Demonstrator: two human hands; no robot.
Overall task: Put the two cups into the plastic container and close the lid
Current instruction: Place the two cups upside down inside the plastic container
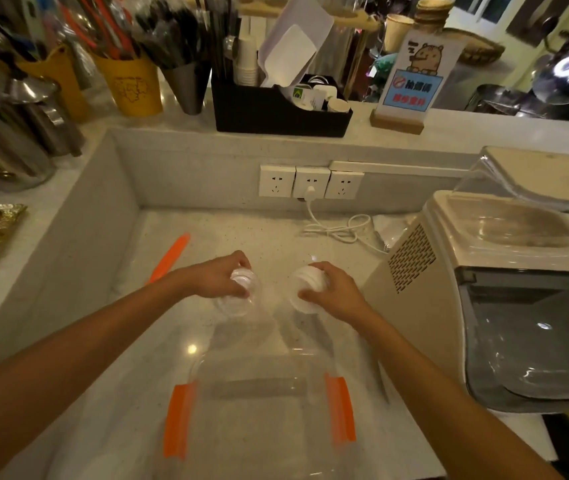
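On a pale speckled desk [158, 341], beyond the open plastic container [258, 410] with its orange side latches [177, 419], a person's two hands each grip a cup: the left hand [215, 277] closes over a clear cup [239, 294], the right hand [333, 292] over a white cup [307, 285]. Neither cup is inside the container. Right of the container stands a beige machine [483, 271]; an orange strip [170, 256] lies beyond its left corner.
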